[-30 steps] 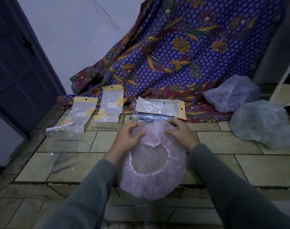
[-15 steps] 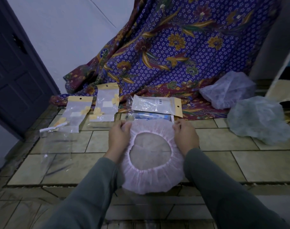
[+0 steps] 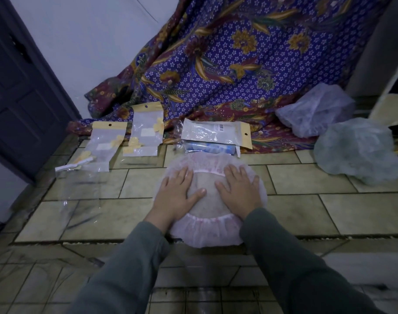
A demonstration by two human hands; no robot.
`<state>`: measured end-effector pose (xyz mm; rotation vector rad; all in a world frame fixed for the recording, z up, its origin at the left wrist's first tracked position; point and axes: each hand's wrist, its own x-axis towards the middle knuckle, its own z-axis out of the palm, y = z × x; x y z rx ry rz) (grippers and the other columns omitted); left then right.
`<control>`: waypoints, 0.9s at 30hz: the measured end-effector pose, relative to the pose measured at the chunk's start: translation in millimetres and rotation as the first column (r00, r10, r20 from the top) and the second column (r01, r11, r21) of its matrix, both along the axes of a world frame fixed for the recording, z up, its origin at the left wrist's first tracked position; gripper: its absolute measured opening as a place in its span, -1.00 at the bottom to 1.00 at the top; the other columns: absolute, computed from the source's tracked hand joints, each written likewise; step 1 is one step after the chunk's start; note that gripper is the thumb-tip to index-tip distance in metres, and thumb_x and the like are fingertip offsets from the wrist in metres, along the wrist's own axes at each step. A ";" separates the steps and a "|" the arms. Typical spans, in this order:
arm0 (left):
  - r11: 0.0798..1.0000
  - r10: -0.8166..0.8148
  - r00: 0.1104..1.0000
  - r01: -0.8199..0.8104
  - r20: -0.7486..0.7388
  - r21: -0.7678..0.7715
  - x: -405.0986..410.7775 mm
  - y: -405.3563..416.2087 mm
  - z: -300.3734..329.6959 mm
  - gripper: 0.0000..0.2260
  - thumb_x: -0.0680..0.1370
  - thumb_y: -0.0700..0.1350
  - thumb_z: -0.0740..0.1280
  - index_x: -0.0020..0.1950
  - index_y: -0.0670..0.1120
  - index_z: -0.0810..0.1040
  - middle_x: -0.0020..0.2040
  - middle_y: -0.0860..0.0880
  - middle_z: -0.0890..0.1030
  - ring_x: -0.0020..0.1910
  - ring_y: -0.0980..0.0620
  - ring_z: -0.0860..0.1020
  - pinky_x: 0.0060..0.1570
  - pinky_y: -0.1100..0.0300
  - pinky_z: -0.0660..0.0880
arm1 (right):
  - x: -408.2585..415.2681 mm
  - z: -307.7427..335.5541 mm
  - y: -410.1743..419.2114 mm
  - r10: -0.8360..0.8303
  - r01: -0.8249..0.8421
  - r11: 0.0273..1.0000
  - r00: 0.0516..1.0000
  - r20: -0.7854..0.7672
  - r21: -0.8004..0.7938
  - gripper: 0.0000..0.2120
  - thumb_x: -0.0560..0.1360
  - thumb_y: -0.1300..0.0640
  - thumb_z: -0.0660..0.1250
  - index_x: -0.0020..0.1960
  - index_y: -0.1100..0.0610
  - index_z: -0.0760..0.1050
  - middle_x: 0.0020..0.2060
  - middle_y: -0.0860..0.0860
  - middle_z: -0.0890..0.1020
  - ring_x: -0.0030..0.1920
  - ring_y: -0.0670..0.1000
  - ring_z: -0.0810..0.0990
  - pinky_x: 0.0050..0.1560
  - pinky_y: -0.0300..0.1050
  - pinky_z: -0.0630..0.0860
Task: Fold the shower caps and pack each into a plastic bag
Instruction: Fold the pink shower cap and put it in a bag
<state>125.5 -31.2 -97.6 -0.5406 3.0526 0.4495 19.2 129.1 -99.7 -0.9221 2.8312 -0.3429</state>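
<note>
Pink shower cap (image 3: 207, 232) lies flat on tiled floor (image 3: 306, 209), opening up. Left hand (image 3: 175, 196) and right hand (image 3: 238, 191) spread open, palms pressing its sides. Plastic bags (image 3: 146, 130) lie beyond.

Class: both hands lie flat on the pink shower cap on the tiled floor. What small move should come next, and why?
Probably fold the pink shower cap in half: it lies spread open, unfolded, under the flat left hand and right hand, too wide for the plastic bags nearby.

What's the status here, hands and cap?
Left hand, right hand flat, open, on pink cap. Cap spread on floor, unfolded. Nothing in the way.
</note>
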 end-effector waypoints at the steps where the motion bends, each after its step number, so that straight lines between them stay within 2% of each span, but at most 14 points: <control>1: 1.000 0.003 1.000 -0.003 0.026 -0.004 2.4 -0.4 -1.8 -0.25 0.49 0.40 -0.08 0.57 0.03 -0.05 0.57 0.06 -0.09 0.54 0.08 -0.09 0.47 0.04 -0.13 | -5.8 1.6 4.4 0.027 -0.027 1.000 1.000 -0.003 0.005 -0.45 0.62 -0.17 -0.09 0.55 0.01 0.01 0.54 -0.07 0.04 0.53 0.02 -0.07 0.45 0.22 -0.11; 4: 0.999 -0.005 1.000 0.004 0.006 0.039 1.9 -0.9 2.7 -0.22 0.45 0.41 -0.08 0.57 0.03 -0.05 0.57 0.06 -0.11 0.53 0.09 -0.11 0.47 0.03 -0.16 | -15.0 10.3 11.7 0.057 -0.057 0.998 0.998 0.008 -0.018 -0.49 0.63 -0.14 -0.07 0.53 -0.01 0.08 0.54 -0.06 0.09 0.53 0.02 -0.04 0.46 0.24 -0.10; 6: 0.997 0.006 0.999 -0.003 -0.035 0.075 1.7 1.2 6.8 -0.29 0.53 0.35 0.03 0.57 0.00 -0.02 0.57 0.03 -0.07 0.54 0.06 -0.08 0.47 -0.01 -0.16 | -5.8 18.0 13.0 0.001 -0.004 0.998 0.999 -0.046 -0.065 -0.49 0.62 -0.12 -0.03 0.52 0.01 0.11 0.53 -0.03 0.10 0.53 0.07 -0.04 0.47 0.24 -0.08; 8: 0.998 0.057 0.991 -0.055 -0.122 0.018 4.1 8.1 9.3 -0.34 0.57 0.25 0.08 0.56 -0.05 0.01 0.57 -0.01 -0.04 0.54 0.02 -0.05 0.46 -0.05 -0.18 | 15.2 25.0 12.0 -0.097 0.086 0.991 0.989 -0.110 -0.103 -0.50 0.61 -0.08 0.00 0.51 0.04 0.14 0.53 -0.01 0.13 0.53 0.11 -0.02 0.46 0.24 -0.04; 11: 0.978 0.211 0.963 -0.208 -0.166 0.036 8.3 28.8 12.3 -0.34 0.59 0.18 0.09 0.56 -0.14 -0.03 0.57 -0.10 -0.04 0.54 -0.07 -0.09 0.46 -0.07 -0.18 | 51.2 24.2 5.8 -0.171 0.169 0.985 0.984 -0.047 -0.043 -0.47 0.62 -0.08 -0.05 0.53 0.10 0.06 0.54 0.04 0.08 0.52 0.15 -0.05 0.44 0.25 -0.09; 14: 0.957 0.280 0.956 -0.271 -0.091 0.105 14.6 52.2 7.3 -0.23 0.54 0.30 0.07 0.56 -0.13 -0.10 0.57 -0.11 -0.11 0.53 -0.13 -0.17 0.46 -0.10 -0.18 | 58.5 6.4 2.2 -0.158 0.158 0.987 0.987 0.022 0.008 -0.45 0.64 -0.08 -0.11 0.55 0.13 -0.06 0.55 0.05 -0.02 0.53 0.17 -0.14 0.46 0.24 -0.16; 17: 0.975 0.219 0.973 -0.214 -0.073 0.066 25.4 54.4 -5.1 -0.09 0.40 0.49 0.04 0.56 0.01 -0.15 0.57 -0.08 -0.18 0.53 -0.12 -0.22 0.45 -0.12 -0.21 | 44.4 -3.9 7.3 -0.119 0.118 0.993 0.993 0.018 0.024 -0.44 0.63 -0.10 -0.11 0.56 0.10 -0.10 0.55 0.03 -0.07 0.52 0.16 -0.19 0.47 0.22 -0.20; 22: 0.993 0.110 0.989 -0.105 -0.099 0.056 27.2 35.8 -8.7 0.05 0.20 0.61 0.11 0.53 0.17 -0.21 0.57 -0.03 -0.15 0.53 -0.12 -0.17 0.45 -0.15 -0.19 | 26.6 -4.3 17.9 -0.057 0.055 0.997 0.998 0.027 0.050 -0.41 0.60 -0.21 -0.09 0.55 -0.02 -0.11 0.55 0.00 -0.11 0.52 0.15 -0.21 0.44 0.24 -0.19; 25: 0.994 0.106 0.992 -0.104 -0.069 0.029 26.7 37.6 -6.4 0.02 0.24 0.59 0.09 0.54 0.14 -0.17 0.57 -0.03 -0.10 0.54 -0.11 -0.10 0.45 -0.15 -0.11 | 29.5 -2.1 20.1 -0.077 0.075 0.995 0.997 0.029 0.064 -0.39 0.59 -0.24 -0.08 0.55 -0.03 -0.08 0.55 0.00 -0.08 0.52 0.15 -0.17 0.44 0.23 -0.13; 27: 0.992 0.115 0.989 -0.119 -0.094 -0.037 26.7 34.3 -0.1 -0.12 0.35 0.51 0.12 0.53 0.08 0.04 0.55 -0.08 0.06 0.50 -0.11 0.08 0.43 -0.10 0.07 | 33.9 4.3 19.2 -0.095 0.096 0.993 0.995 -0.010 0.074 -0.41 0.57 -0.25 -0.04 0.52 -0.01 0.07 0.52 0.04 0.10 0.50 0.17 0.02 0.41 0.21 0.03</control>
